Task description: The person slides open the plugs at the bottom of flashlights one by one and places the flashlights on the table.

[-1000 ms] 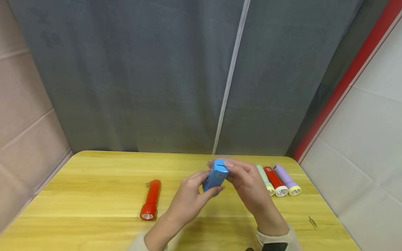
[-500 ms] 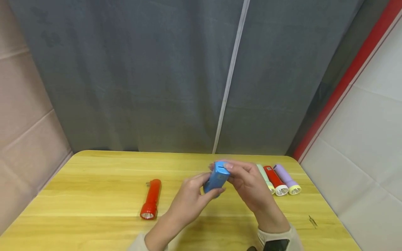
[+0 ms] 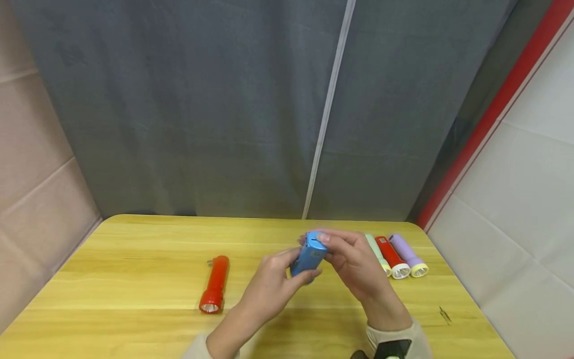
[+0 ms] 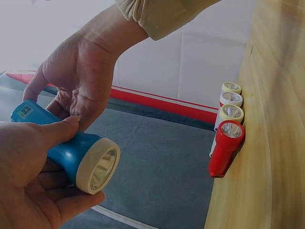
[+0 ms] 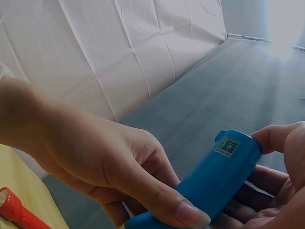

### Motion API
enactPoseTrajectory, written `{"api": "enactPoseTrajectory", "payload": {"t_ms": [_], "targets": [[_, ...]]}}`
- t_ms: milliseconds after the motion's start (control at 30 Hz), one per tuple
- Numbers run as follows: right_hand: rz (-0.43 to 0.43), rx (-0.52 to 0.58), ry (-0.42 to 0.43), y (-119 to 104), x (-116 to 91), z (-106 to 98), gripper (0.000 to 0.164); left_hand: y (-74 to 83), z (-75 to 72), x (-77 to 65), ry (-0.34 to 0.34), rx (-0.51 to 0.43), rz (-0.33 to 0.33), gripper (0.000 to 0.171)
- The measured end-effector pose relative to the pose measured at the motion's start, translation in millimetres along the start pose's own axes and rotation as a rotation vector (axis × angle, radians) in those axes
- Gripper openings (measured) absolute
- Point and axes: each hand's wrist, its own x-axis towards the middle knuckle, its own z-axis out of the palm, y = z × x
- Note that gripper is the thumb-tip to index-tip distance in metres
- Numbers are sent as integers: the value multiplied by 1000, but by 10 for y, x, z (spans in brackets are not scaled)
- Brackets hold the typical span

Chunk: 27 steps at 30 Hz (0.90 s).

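A blue flashlight with a cream lens ring is held above the table's middle. My left hand grips its body, the thumb along one side and the fingers curled beneath. At the tail end, my right hand has its thumb against the cap and its fingers behind, partly hidden. A small sticker with a square code shows near the tail. On the table to the left lies a red flashlight, apart from both hands.
Lying side by side at the right are a pale green flashlight, a red one with a white ring and a purple one. A thin dark mark or small object is near the wooden table's right edge. A grey curtain hangs behind.
Both hands keep their hold on the blue flashlight. Its tail end has turned slightly within the fingers, and the right thumb has shifted a little on the cap.
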Motion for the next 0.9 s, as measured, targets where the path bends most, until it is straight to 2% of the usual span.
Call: {"api": "enactPoseTrajectory", "payload": {"t_ms": [367, 900], "targets": [[47, -19, 24, -4, 3, -8, 30, 12, 3, -11, -17, 6, -12, 34], [63, -26, 12, 23, 5, -14, 29, -2, -16, -11, -30, 28, -3, 33]]}}
